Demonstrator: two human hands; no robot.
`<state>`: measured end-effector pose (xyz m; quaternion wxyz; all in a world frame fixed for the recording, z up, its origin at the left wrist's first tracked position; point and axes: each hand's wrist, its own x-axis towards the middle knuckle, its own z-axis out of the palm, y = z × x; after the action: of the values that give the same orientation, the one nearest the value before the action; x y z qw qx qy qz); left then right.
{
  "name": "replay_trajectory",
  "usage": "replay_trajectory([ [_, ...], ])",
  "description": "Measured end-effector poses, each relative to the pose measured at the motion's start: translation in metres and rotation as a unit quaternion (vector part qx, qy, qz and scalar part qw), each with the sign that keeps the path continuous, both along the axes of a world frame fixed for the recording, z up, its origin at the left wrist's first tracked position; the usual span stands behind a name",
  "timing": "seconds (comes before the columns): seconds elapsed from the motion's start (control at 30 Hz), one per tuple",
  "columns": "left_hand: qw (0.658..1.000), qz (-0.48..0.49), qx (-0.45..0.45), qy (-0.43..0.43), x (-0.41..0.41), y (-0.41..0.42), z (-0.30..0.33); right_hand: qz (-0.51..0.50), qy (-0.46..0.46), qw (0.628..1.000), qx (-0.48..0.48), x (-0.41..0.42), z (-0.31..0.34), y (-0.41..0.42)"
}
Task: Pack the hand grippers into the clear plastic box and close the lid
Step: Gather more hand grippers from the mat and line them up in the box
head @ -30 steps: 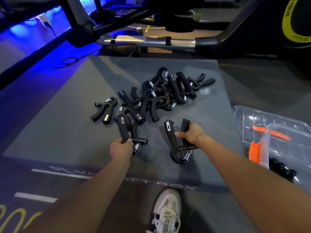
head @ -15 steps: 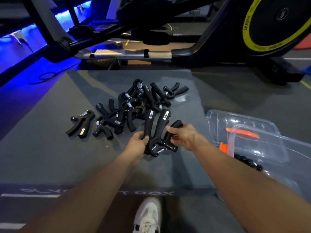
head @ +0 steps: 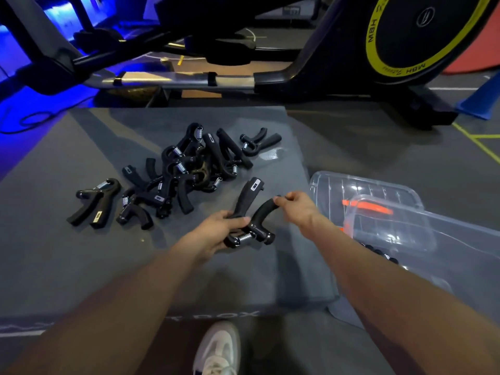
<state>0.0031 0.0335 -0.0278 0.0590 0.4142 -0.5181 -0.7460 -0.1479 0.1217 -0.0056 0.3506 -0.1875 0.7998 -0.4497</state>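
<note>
Head view. Held hand gripper carried above the grey foam plyo box, spring end toward the wearer, two handles fanning up and away; long axis near-to-far, tilted slightly right. Left hand wrapped shut on the left handle near the spring. Right hand pinching the tip of the right handle with fingertips. Both grips pressed together on the same item; whether a second gripper sits behind it cannot be told.

Clear plastic box on the floor to the right of the plyo box, just beside its edge, open at the top. Right hand nearer to it; left hand well apart. Clear lid lying beyond the box, with an orange latch showing through the plastic. Dark items at the box bottom, likely grippers already packed; too blurred to confirm.

Pile of hand grippers remaining on the plyo box ahead and left of the hands, tangled. One single gripper lying apart at far left, another at far right of the pile.

Gripper appearance: black moulded handles, exposed steel coil spring, small label on one handle.

Judgement: transfer to the right called for, right hand best placed. Task early; most of the pile unpacked, lid not yet on.
</note>
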Motion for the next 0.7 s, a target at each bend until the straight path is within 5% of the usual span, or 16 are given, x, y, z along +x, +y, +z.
replay_trajectory([
  [0.07, 0.999, 0.009, 0.013, -0.03, 0.001, -0.008, 0.003, 0.095, 0.185, 0.978, 0.03, -0.008, 0.003, 0.006],
  [0.17, 0.997, 0.004, 0.04, -0.06, 0.0, -0.013, 0.006, 0.309, 0.375, 0.872, 0.063, -0.001, 0.004, 0.016],
  [0.27, 0.995, -0.027, 0.073, -0.056, -0.007, -0.01, 0.018, 0.401, 0.462, 0.784, 0.107, 0.003, -0.003, 0.02],
  [0.33, 0.993, -0.048, 0.084, -0.06, -0.013, -0.007, 0.024, 0.407, 0.48, 0.768, 0.123, -0.001, -0.002, 0.022],
  [0.43, 0.994, -0.038, 0.084, -0.06, -0.023, -0.003, 0.031, 0.388, 0.443, 0.798, 0.126, -0.009, 0.003, 0.03],
  [0.57, 0.995, 0.025, 0.092, 0.006, -0.045, 0.002, 0.047, 0.299, 0.302, 0.894, 0.142, -0.022, 0.016, 0.043],
  [0.7, 0.996, 0.053, 0.049, 0.054, -0.075, 0.019, 0.066, 0.223, 0.064, 0.967, 0.104, -0.037, 0.035, 0.054],
])
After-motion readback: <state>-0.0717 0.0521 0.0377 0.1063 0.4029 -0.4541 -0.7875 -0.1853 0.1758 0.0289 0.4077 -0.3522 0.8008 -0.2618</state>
